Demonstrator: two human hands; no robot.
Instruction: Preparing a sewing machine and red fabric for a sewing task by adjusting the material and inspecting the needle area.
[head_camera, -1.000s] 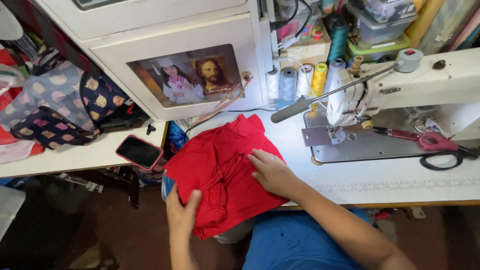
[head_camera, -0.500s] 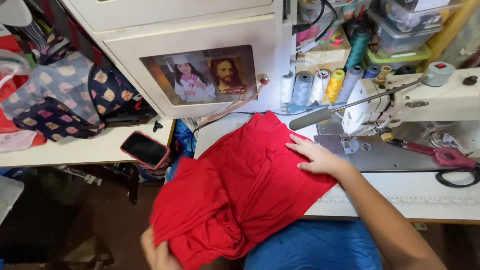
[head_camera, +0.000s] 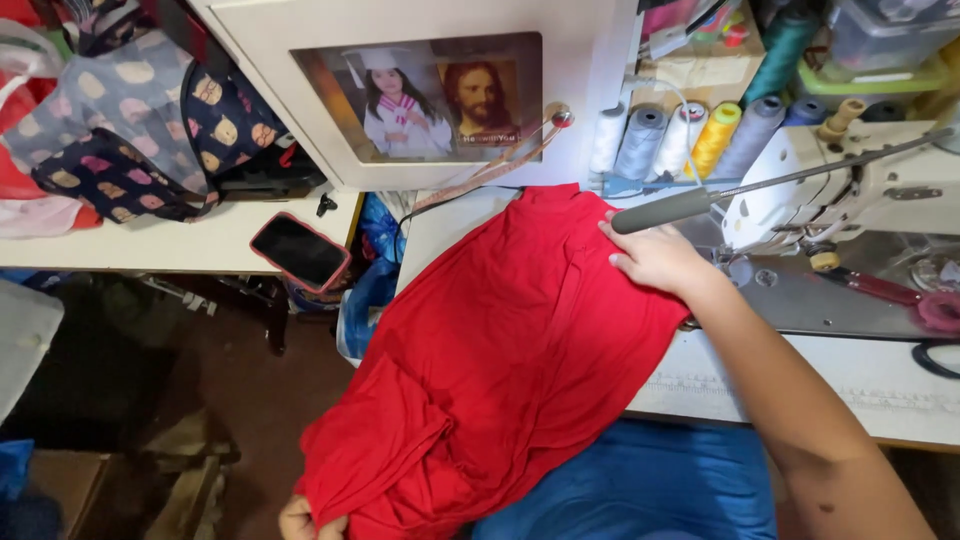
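A large red cloth (head_camera: 500, 350) lies spread from the white sewing table (head_camera: 800, 385) down over my lap. My right hand (head_camera: 655, 258) rests flat on its upper right edge, fingers together, pressing the cloth onto the table beside the sewing machine (head_camera: 850, 190). My left hand (head_camera: 305, 518) is at the bottom edge of the view, mostly hidden, pinching the lower corner of the red cloth and holding it stretched out.
A grey lever handle (head_camera: 665, 210) juts out over my right hand. Thread spools (head_camera: 690, 140) stand behind. Red-handled scissors (head_camera: 915, 305) lie on the machine bed. A phone (head_camera: 298, 250) sits on the left table by patterned fabric bags (head_camera: 130, 130). A framed picture (head_camera: 430, 100) leans behind.
The bunched red cloth has been spread out. My right hand slid up and right toward the machine; my left hand pulled the lower corner down and left.
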